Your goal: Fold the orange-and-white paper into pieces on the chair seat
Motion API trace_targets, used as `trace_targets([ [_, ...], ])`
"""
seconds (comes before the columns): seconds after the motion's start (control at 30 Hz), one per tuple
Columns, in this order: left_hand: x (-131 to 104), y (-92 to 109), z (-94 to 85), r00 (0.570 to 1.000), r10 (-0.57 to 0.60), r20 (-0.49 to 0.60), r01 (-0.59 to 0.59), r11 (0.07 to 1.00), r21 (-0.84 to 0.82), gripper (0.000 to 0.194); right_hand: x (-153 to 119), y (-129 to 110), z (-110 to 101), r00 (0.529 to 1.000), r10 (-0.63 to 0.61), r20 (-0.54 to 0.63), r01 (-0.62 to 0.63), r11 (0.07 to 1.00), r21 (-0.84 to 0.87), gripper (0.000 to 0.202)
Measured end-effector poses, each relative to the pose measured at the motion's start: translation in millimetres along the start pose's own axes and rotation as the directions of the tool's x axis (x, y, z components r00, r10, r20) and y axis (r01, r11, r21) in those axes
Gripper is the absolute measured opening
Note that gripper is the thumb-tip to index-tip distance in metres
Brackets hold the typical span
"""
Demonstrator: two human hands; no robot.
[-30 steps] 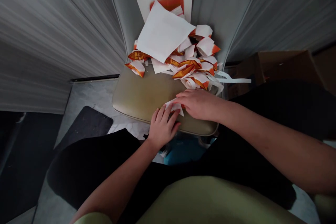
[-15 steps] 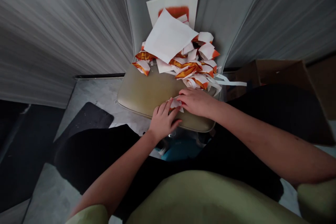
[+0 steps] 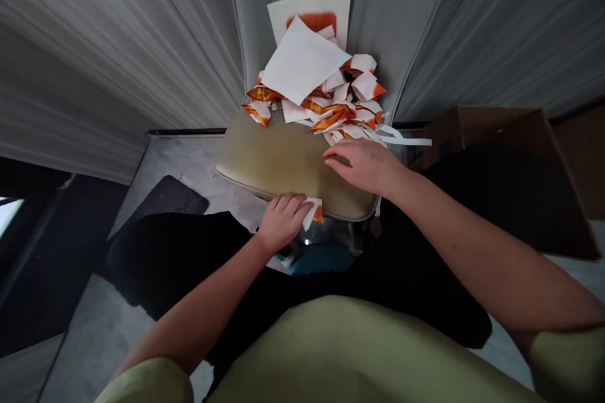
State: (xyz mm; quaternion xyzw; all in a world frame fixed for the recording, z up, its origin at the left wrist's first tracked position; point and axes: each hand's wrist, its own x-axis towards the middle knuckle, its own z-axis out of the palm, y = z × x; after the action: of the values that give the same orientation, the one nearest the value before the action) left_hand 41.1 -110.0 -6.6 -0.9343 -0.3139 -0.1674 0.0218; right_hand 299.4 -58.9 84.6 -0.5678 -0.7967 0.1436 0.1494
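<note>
My left hand (image 3: 284, 220) grips a small white and orange paper piece (image 3: 314, 211) at the front edge of the chair seat (image 3: 269, 154). Its fingers are curled over the piece's left part. Above the seat's right side is my right hand (image 3: 362, 165), thumb and fingers apart, holding nothing. Just beyond it lie several folded white and orange paper pieces (image 3: 333, 116) in a pile. A white square sheet (image 3: 305, 60) rests over the pile's left part. Behind it, a larger sheet with an orange patch (image 3: 343, 6) leans on the chair back.
White paper strips (image 3: 406, 138) stick out at the pile's right. An open cardboard box (image 3: 496, 123) stands on the floor at the right. Below the seat's front edge, between my legs, is a blue object (image 3: 321, 260). Grey curtains (image 3: 179, 38) hang on both sides.
My left hand has drawn the paper piece toward me, to the seat's front edge. My right hand has let go of it and opened. The view has shifted slightly.
</note>
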Motion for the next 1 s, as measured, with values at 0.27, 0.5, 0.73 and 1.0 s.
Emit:
trace_targets([
  [0.27,36.6,-6.0,-30.5,0.75,-0.661,-0.035,0.441,0.538,-0.718,0.021,4.1,-10.4,-8.3,0.968,0.161,-0.194,-0.052,0.881,0.47,0.022],
  [0.5,91.6,-23.0,-79.0,0.608,-0.785,0.114,0.436,0.21,-0.875,0.041,17.2,-40.2,-10.4,0.97,0.226,-0.085,-0.006,0.372,0.928,0.027],
  [0.73,154.7,-45.2,-92.2,0.762,-0.646,-0.042,0.218,0.317,-0.923,0.053,33.6,-43.7,-24.3,0.953,0.283,-0.11,0.071,0.144,0.987,0.031],
  [1.0,165.1,-70.7,-86.3,0.746,-0.661,-0.083,0.1,0.234,-0.967,0.035,37.6,-22.3,-36.3,0.826,0.563,-0.012,0.018,-0.004,1.0,0.032],
])
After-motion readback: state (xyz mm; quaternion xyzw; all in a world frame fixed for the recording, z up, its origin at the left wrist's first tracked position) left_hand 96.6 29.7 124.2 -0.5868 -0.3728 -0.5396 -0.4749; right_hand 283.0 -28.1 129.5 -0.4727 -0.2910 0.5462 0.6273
